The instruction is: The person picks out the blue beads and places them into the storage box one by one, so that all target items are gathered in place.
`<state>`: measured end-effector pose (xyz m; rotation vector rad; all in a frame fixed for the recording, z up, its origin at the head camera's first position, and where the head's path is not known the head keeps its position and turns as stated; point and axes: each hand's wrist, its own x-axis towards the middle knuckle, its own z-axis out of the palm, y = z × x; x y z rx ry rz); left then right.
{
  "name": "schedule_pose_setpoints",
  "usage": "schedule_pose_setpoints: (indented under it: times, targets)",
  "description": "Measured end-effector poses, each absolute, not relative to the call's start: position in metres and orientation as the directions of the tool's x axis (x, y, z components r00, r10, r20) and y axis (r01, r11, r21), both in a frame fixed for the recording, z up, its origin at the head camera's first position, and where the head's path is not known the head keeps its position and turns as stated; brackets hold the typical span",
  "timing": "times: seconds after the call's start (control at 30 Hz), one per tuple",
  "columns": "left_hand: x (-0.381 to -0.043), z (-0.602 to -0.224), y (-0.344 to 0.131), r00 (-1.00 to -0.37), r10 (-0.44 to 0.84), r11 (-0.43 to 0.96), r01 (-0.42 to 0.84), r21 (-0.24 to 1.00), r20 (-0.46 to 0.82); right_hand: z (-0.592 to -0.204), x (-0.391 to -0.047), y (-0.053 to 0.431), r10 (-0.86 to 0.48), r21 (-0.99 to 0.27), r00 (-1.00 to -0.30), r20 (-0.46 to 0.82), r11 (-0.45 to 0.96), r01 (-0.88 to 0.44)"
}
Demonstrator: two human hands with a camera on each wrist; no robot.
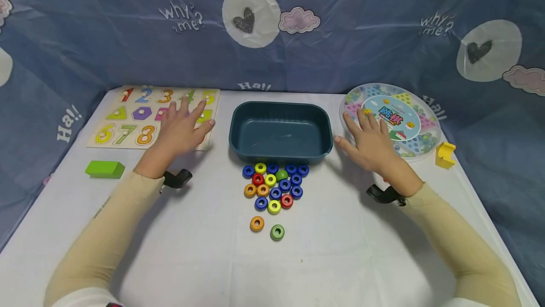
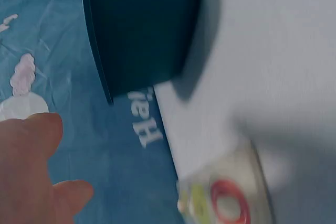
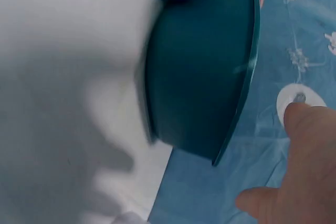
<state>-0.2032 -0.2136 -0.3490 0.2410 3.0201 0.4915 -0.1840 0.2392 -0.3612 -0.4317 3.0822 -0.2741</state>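
My left hand, fingers spread, overlaps the wooden number puzzle board in the head view. On the other side my right hand has its fingers spread over the near left part of a round clear game box. Neither hand holds anything. Between them stands a dark teal rectangular bin, with nothing in it. Right in front of the bin lies a cluster of small rings in blue, yellow, red, orange and green, among them a red ring. An orange ring and a green ring lie nearer.
A green block lies left, in front of the puzzle board. At the right edge is a yellow notched block. Something small and red peeks out by my right wrist. A blue printed cloth hangs behind the white table.
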Motion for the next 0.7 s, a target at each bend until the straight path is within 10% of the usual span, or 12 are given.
schedule_pose_setpoints:
  times: [0.7]
  targets:
    - [-0.176,-0.394,-0.152,-0.989,0.141,0.410,0.104,0.906,0.049,-0.395,-0.131,0.188,-0.554,-0.276,-0.826,0.102,0.782,-0.559]
